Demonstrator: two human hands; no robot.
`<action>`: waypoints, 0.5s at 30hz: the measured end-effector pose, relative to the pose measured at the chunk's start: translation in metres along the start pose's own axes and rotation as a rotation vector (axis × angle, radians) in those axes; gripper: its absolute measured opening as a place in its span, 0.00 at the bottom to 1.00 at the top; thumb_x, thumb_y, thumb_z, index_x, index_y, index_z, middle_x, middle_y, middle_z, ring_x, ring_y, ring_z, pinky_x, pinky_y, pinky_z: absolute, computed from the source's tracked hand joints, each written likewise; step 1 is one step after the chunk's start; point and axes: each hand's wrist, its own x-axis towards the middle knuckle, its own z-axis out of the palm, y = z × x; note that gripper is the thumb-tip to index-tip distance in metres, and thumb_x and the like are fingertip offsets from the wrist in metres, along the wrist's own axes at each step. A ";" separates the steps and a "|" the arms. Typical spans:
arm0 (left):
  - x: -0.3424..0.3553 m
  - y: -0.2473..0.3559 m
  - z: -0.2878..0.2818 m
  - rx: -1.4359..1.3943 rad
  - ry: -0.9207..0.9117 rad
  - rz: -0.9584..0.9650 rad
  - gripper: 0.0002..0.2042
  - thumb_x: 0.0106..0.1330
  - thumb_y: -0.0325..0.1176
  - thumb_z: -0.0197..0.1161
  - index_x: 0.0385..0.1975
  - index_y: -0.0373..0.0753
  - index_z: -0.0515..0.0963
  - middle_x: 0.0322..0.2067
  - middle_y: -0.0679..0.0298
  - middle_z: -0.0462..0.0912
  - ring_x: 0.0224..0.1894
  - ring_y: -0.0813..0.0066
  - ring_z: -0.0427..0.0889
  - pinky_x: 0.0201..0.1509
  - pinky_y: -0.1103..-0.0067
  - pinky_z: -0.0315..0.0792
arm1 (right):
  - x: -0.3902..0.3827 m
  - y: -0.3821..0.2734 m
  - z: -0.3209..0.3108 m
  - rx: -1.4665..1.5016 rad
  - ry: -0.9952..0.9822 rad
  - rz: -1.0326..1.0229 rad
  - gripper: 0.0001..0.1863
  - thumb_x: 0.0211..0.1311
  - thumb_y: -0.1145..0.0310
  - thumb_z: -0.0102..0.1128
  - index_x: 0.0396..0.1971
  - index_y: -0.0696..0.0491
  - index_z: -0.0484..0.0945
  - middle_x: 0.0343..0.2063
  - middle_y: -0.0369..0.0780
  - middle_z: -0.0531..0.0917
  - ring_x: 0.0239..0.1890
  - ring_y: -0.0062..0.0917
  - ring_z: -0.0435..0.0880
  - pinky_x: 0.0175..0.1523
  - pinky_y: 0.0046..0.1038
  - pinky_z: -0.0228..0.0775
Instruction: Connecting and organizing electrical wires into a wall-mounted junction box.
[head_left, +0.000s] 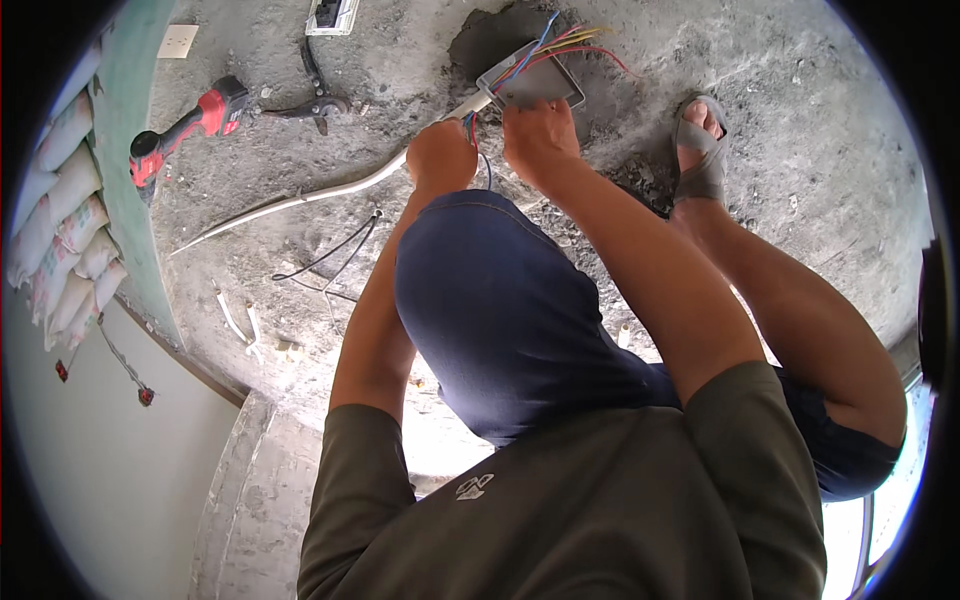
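A grey rectangular junction box (pixel 556 88) lies tilted on the rough floor, by a dark hole. Blue, yellow and red electrical wires (pixel 560 45) come out over its far edge. My right hand (pixel 540 143) is closed at the box's near rim, fingertips over the edge. To its left, my left hand (pixel 443 157) makes a fist over the line of a white conduit (pixel 340 190), with several thin coloured wires coming out beside it. The left fingertips are hidden, but the fist appears closed on these wires. The conduit reaches the box's left corner.
A red and black cordless power tool (pixel 190 128) and dark-handled cutters (pixel 318 105) lie at the left. A white socket plate (pixel 178 41) and a white-framed fitting (pixel 331 15) are farther off. Black cable (pixel 340 255) loops nearby. Stacked sacks (pixel 70 215) stand far left. My sandalled foot (pixel 700 145) is at the right.
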 end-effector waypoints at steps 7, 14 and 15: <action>0.002 0.001 -0.017 0.063 -0.055 0.012 0.09 0.53 0.30 0.55 0.30 0.39 0.81 0.30 0.52 0.82 0.36 0.52 0.82 0.40 0.64 0.74 | -0.002 -0.002 0.007 -0.023 0.128 -0.025 0.10 0.55 0.66 0.52 0.33 0.52 0.80 0.33 0.40 0.84 0.47 0.32 0.77 0.54 0.38 0.60; 0.001 0.005 -0.002 0.170 0.007 0.069 0.07 0.55 0.30 0.54 0.25 0.42 0.80 0.27 0.54 0.82 0.33 0.52 0.82 0.38 0.62 0.74 | 0.001 -0.002 -0.001 -0.071 -0.056 -0.028 0.11 0.55 0.66 0.52 0.35 0.52 0.79 0.32 0.38 0.84 0.47 0.31 0.77 0.55 0.39 0.59; 0.002 -0.001 -0.004 0.119 -0.024 0.060 0.06 0.55 0.31 0.56 0.27 0.41 0.81 0.28 0.53 0.82 0.34 0.53 0.83 0.38 0.63 0.75 | 0.000 -0.004 0.001 -0.070 -0.016 -0.028 0.11 0.55 0.66 0.52 0.35 0.52 0.79 0.32 0.38 0.84 0.46 0.31 0.77 0.54 0.39 0.59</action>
